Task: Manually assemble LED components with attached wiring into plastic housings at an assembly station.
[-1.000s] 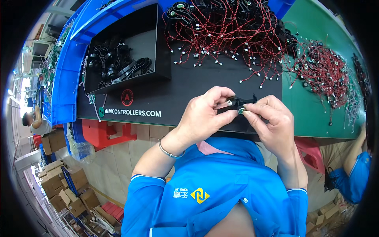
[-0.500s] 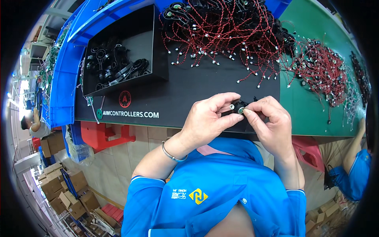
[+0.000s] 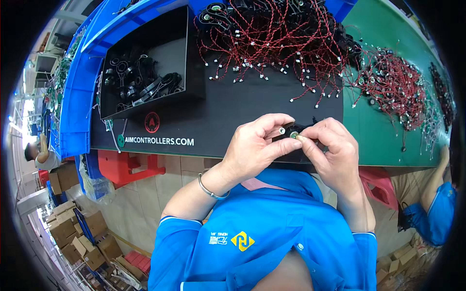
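Note:
My left hand (image 3: 255, 148) pinches a small black part (image 3: 290, 130) between thumb and fingers, just above the near edge of the black mat. A round silvery end (image 3: 282, 131) sticks out beside the left fingertips. My right hand (image 3: 336, 148) is closed at the other side, thumb and forefinger pressed on a small green round piece (image 3: 294, 135) set at the black part. The fingers cover most of both pieces, so I cannot tell how they join.
Beyond my hands lies a heap of red-and-black twisted wires (image 3: 272, 43) with white plugs. A black box (image 3: 195, 72) of black ring-shaped parts stands at left, beside a blue bin (image 3: 76, 106). More wired parts (image 3: 395, 87) cover the green table at right, near another person's arm (image 3: 434, 179).
Both hands keep their grip in nearly the same place. The black part has turned or shifted slightly between the fingers, and the whole view has moved a little.

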### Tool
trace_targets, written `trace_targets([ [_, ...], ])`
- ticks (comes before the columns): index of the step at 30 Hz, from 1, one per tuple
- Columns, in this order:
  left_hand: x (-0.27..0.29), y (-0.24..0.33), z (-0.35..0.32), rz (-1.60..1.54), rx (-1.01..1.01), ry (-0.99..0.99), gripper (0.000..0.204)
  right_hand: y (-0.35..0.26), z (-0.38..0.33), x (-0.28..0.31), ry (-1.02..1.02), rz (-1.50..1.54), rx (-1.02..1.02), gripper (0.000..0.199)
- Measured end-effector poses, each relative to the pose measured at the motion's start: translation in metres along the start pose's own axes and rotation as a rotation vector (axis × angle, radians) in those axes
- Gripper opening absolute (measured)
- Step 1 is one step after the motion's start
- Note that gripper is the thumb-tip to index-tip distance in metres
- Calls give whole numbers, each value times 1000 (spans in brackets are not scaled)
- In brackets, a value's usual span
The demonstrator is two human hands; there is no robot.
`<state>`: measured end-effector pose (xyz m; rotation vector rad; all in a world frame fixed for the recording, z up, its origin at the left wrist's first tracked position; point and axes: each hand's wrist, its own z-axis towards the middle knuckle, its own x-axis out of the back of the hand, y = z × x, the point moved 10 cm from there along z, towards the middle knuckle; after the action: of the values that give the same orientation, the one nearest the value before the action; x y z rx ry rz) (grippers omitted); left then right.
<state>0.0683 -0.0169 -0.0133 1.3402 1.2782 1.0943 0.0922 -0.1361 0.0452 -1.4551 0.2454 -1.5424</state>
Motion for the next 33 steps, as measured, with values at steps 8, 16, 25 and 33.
trace_targets([
  [8,12,-16,0,-134,95,13,30,3,8,17,-49,70,14,11],
  [16,9,-17,-2,-86,111,-5,31,30,-2,16,1,117,-141,7],
  [25,8,-23,1,-111,145,-17,24,41,-5,1,-61,132,-156,6],
  [33,13,-38,10,66,292,-64,25,19,2,-18,-200,-74,260,38],
])
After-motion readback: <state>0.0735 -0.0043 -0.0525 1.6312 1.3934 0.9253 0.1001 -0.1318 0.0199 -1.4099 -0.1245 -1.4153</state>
